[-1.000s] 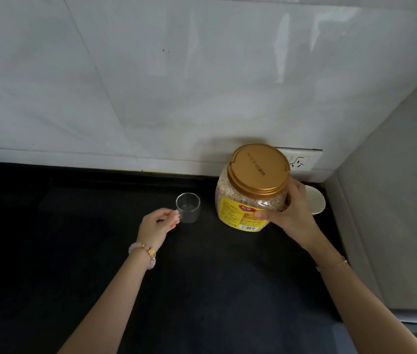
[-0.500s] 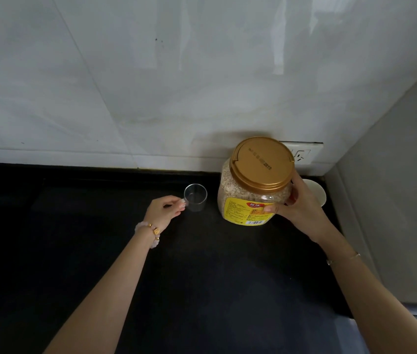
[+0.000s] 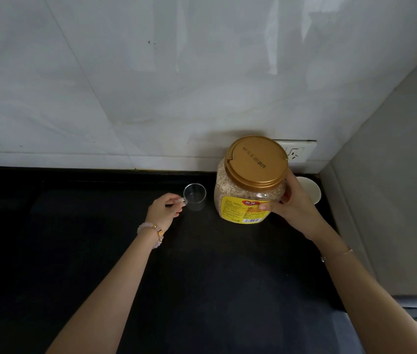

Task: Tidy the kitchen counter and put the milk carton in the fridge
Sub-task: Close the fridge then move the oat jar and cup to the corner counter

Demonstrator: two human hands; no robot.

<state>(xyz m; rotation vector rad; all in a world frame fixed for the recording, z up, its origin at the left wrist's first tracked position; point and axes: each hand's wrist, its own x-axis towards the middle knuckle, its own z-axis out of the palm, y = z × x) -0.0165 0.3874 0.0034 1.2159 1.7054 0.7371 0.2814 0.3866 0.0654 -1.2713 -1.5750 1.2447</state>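
A large clear plastic jar (image 3: 249,198) with a yellow label stands upright at the far right of the black kitchen counter (image 3: 202,277), close to the wall. It is filled nearly to the shoulder with pale oat flakes, and its round gold plastic lid (image 3: 256,161) is on. The right hand (image 3: 294,204) grips the jar's right side, with the thumb laid across the front of the label and the fingers wrapped round the far side.

Just left of the jar, apart from it, sits a small clear drinking glass (image 3: 195,196), upright and seemingly empty. The left hand (image 3: 164,209) is curled, and its thumb and fingertips pinch the glass at its near left edge.

Behind the right hand, in the far right corner, lies a white round dish (image 3: 309,190). It is partly hidden, so what it holds cannot be told.

Where the milk carton is cannot be told from this view.

The counter is dark and matte, running left to right under a glossy white marbled tile wall (image 3: 151,85). A white wall socket (image 3: 296,152) sits low on the tiles just behind the jar. A plain grey side panel (image 3: 394,200) closes the counter on the right. The left wrist wears a pink bead bracelet (image 3: 151,232) and the right a thin gold chain (image 3: 340,252).
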